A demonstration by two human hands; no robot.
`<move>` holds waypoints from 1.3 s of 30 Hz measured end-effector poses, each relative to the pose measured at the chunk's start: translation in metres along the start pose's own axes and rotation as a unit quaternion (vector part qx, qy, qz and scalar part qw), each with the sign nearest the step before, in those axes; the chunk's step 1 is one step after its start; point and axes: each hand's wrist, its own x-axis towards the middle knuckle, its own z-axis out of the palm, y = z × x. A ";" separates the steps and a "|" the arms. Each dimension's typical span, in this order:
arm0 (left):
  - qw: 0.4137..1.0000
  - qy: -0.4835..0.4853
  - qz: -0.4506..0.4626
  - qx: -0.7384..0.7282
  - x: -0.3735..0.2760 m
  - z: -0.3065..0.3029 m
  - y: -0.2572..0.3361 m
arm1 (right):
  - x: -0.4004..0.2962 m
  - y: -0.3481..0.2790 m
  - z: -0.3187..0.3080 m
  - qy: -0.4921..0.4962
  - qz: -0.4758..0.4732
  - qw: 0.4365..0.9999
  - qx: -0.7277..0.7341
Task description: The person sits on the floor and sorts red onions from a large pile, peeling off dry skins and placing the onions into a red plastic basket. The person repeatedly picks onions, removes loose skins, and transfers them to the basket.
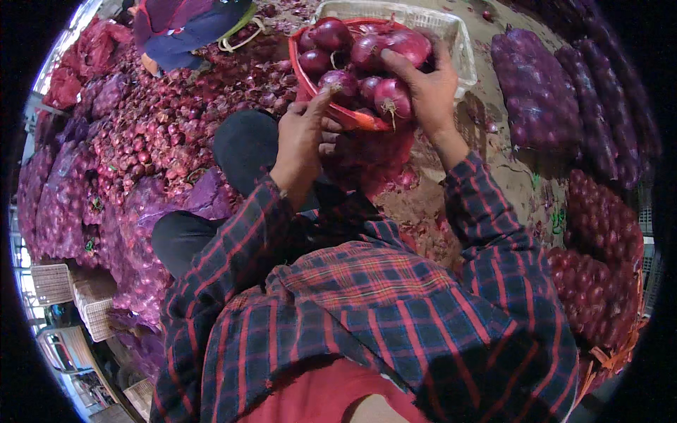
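Several red onions (pixel 392 99) fill a red mesh bag (pixel 370 153) whose mouth is spread around a red-orange rim (pixel 294 58). My left hand (pixel 307 132) is at the near left of that rim, its thumb by an onion and its fingers curled at the edge; whether they grip the rim is hard to tell. My right hand (pixel 431 87) reaches over the right side, thumb and fingers apart, with its thumb touching a large onion (pixel 407 46). Behind the bag, partly hidden, stands a pale plastic crate (pixel 465 53).
A wide heap of loose onions (pixel 153 143) spreads left, beside filled purple mesh sacks (pixel 63 195). Another person (pixel 185 37) crouches at the upper left. More filled sacks (pixel 534 95) stand right. Pale crates (pixel 53 284) are at lower left.
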 end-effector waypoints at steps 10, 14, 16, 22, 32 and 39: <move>0.999 -0.009 0.027 -0.029 -0.007 -0.007 0.011 | 0.013 -0.007 0.021 0.022 -0.117 0.971 -0.207; 0.974 -0.016 -0.005 -0.227 -0.015 -0.014 0.002 | 0.010 -0.020 0.056 -0.050 -0.233 0.908 -0.344; 0.963 -0.019 -0.003 -0.269 -0.009 -0.016 0.000 | 0.007 -0.015 0.065 -0.072 -0.257 0.890 -0.370; 0.983 0.056 0.051 -0.170 -0.025 -0.018 0.013 | 0.010 -0.012 0.058 -0.184 -0.283 0.872 -0.353; 0.972 0.028 0.208 -0.110 -0.033 -0.020 0.010 | 0.016 0.016 0.094 -0.238 -0.272 0.823 -0.437; 0.966 0.034 0.157 -0.201 -0.029 -0.032 0.014 | 0.015 0.022 0.107 -0.193 -0.271 0.839 -0.430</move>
